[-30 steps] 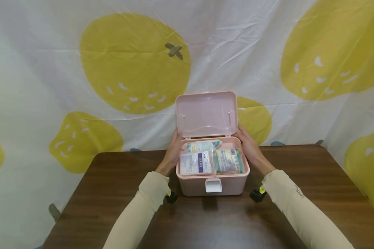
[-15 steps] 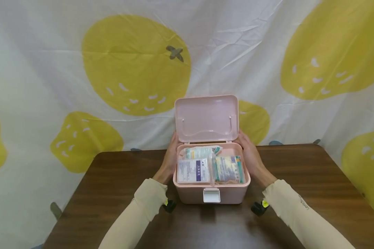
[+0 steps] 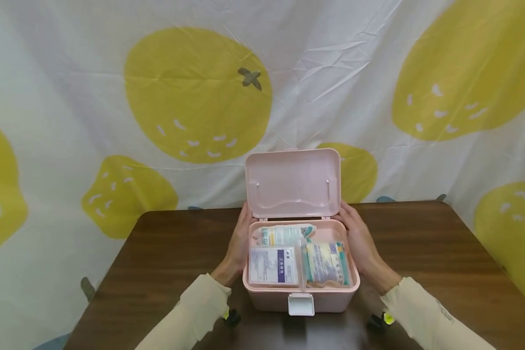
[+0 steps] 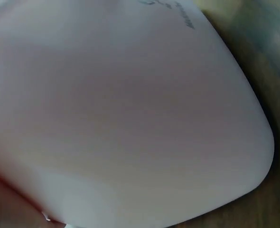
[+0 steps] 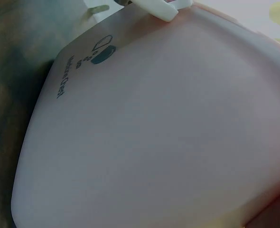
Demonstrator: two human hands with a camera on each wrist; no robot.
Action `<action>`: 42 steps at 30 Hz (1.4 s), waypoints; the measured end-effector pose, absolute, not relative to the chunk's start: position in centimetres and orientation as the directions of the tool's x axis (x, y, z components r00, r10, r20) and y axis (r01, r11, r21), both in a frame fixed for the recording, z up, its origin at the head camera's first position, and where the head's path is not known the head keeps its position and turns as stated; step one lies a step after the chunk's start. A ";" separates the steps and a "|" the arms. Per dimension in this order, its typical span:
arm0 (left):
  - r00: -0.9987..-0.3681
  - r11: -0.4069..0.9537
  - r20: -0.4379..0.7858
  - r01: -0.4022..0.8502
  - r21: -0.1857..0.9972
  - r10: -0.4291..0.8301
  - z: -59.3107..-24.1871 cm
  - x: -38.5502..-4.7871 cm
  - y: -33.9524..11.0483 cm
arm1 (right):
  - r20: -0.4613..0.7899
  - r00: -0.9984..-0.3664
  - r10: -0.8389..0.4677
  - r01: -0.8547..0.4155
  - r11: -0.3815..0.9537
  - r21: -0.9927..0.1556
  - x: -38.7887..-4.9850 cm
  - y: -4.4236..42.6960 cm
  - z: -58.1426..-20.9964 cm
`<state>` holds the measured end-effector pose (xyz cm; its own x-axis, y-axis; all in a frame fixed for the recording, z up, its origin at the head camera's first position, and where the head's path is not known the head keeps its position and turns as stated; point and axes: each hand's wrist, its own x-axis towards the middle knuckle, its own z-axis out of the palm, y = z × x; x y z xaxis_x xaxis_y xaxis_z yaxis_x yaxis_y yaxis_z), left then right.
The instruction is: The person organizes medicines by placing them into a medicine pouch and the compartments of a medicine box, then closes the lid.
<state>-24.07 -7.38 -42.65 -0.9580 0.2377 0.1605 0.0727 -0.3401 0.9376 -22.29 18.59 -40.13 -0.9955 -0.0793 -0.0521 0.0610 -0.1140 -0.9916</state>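
A pink plastic medicine chest [image 3: 271,299] stands on the table with its lid [image 3: 293,184] raised. Inside lie a white packet with a purple stripe [image 3: 273,265], a yellow and green packet [image 3: 327,262] and a green and white packet [image 3: 284,235], all in clear wrap. My left hand [image 3: 238,243] holds the chest's left side, fingers reaching to the back corner. On the opposite side my right hand [image 3: 359,240] grips it the same way. The chest wall [image 4: 130,109] fills the left wrist view. Printed lettering shows on the chest wall [image 5: 144,128] in the right wrist view.
A white latch [image 3: 301,305] hangs at the chest's front. The dark wooden table [image 3: 175,262] extends to both sides. Behind its far edge hangs a white curtain [image 3: 210,184] with large yellow fruit prints.
Both hands have drawn the chest across the table towards me, with its lid still raised. The packets have travelled along inside it.
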 end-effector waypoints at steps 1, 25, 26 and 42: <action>-0.958 -0.339 0.163 0.076 0.938 0.236 -42.7 -23.9 -7.3 | -0.052 -0.996 -0.075 0.060 -0.116 -0.991 -22.1 18.6 -40.1; -0.994 -0.170 0.099 0.105 0.980 -0.047 -43.6 -22.9 -7.0 | -0.051 -0.998 0.020 0.046 -0.194 -0.980 -22.3 19.3 -41.3; -0.994 -0.170 0.102 0.109 0.979 -0.050 -43.6 -23.0 -7.0 | -0.053 -0.998 0.022 0.047 -0.199 -0.979 -22.4 19.3 -41.3; -0.982 -0.222 0.189 0.182 0.958 0.009 -43.4 -22.8 -6.7 | -0.045 -0.994 0.100 0.024 -0.205 -0.978 -23.0 19.4 -41.4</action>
<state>-22.76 -6.73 -43.40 -0.9820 0.0090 0.1886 0.1820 -0.2224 0.9578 -22.99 19.36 -41.38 -0.9940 0.0997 -0.0452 0.0239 -0.2049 -0.9785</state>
